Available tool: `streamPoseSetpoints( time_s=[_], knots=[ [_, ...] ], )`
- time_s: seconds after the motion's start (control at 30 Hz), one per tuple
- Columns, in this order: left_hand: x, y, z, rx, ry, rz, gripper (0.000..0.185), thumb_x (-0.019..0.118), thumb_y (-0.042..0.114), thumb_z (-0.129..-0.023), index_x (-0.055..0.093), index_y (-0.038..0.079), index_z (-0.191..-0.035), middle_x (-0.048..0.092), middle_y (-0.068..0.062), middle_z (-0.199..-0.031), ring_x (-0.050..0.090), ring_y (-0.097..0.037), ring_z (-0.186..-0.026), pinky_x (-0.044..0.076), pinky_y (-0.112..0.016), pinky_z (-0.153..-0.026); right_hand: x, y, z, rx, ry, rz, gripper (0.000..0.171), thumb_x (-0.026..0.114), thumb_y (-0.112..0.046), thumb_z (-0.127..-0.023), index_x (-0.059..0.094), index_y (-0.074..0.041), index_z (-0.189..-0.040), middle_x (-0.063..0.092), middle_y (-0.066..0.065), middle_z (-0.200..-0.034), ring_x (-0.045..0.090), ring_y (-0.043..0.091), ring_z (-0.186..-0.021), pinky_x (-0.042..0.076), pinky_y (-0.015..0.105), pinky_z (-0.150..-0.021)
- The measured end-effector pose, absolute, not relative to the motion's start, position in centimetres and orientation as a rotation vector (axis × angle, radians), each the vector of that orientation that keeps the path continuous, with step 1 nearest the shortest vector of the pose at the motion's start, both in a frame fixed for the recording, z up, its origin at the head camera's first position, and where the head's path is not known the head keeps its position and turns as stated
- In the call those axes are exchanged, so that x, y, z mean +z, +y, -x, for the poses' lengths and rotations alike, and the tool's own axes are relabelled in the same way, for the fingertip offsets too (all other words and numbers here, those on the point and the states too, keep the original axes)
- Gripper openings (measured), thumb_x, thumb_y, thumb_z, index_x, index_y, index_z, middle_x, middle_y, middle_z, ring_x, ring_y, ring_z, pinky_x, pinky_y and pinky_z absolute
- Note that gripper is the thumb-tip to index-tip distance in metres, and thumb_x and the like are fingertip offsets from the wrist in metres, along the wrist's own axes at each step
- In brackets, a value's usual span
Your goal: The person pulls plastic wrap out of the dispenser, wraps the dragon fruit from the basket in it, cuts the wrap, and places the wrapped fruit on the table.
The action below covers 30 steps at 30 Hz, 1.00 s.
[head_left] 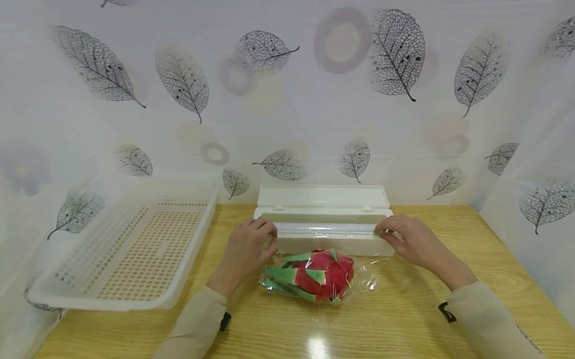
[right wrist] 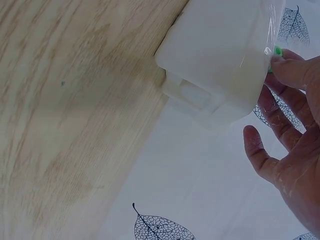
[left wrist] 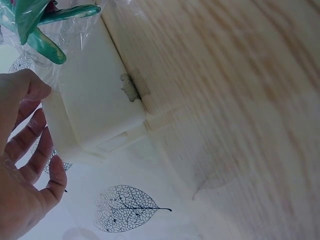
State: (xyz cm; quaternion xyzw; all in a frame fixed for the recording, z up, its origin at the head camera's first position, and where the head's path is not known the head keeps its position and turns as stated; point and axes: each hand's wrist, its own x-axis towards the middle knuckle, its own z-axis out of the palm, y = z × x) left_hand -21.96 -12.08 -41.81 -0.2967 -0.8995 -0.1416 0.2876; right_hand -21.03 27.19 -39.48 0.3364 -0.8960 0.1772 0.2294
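A white cling film dispenser box [head_left: 334, 245] stands lengthwise with its lid [head_left: 323, 196] raised at the back and a roll of film [head_left: 324, 228] inside. At its left front corner my left hand [head_left: 246, 249] pinches the film edge between thumb and forefinger, other fingers loosely bent. My right hand [head_left: 408, 241] is at the right end, thumb and forefinger pinching a small green slider [right wrist: 278, 51] on the box's top edge. Just in front of the box lies a red dragon fruit [head_left: 336, 275] with green scales, under clear film [head_left: 367, 277] that spreads past its right side.
On the left stands a white plastic basket [head_left: 172, 289] with a perforated bottom. The wooden table [head_left: 274, 343] meets a leaf-patterned sheet [head_left: 295, 121] behind the box and along both sides.
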Motion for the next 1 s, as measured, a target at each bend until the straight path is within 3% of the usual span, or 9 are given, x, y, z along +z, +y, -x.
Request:
streamPoseSetpoints(
  time_s=[0.37,1.0],
  knots=[
    [-41.61,-12.01,21.88,-0.369,-2.421,0.787,0.006,0.072,0.015,-0.085,0.068,0.016,-0.089,0.066,0.004,-0.091,0.060,-0.019,-0.078,0.049,-0.030,-0.064,-39.45,27.28,20.86,0.434,-2.451,-0.903,0.028,0.081,0.006,-0.077,0.076,-0.016,-0.094,0.078,-0.002,-0.091,0.072,0.021,-0.079,0.055,0.045,-0.072],
    [-41.80,-12.04,21.92,-0.370,-2.418,0.783,0.007,0.072,0.013,-0.084,0.068,0.017,-0.089,0.066,0.003,-0.091,0.058,-0.018,-0.077,0.046,-0.029,-0.064,-39.58,27.64,20.75,0.416,-2.439,-0.872,0.029,0.083,0.005,-0.076,0.076,-0.017,-0.093,0.077,-0.002,-0.089,0.070,0.018,-0.077,0.051,0.040,-0.068]
  ],
)
